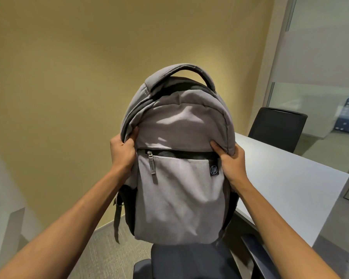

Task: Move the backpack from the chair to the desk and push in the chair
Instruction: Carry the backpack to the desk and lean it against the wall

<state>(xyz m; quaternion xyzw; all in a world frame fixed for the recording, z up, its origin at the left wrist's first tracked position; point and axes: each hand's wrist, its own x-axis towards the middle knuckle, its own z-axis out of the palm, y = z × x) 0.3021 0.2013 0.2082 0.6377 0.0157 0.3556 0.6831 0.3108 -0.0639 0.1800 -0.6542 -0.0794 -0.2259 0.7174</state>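
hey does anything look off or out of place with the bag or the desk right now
Nothing looks damaged or spilled. The grey fabric backpack is upright, gripped at its sides by the left hand and right hand. One grey strap dangles loose on its left side.

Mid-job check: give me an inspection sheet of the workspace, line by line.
Surface: white desk at right, visible top bare.
Job's things: grey backpack upright, held in front of the near chair; whether it rests on the seat cannot be told.
Clutter: nothing seen.
Grippers: left hand and right hand grip the backpack's sides.
Cables: nothing seen; one loose strap hangs at left.
Surroundings: yellow wall, second chair behind desk, glass partition, carpet floor.
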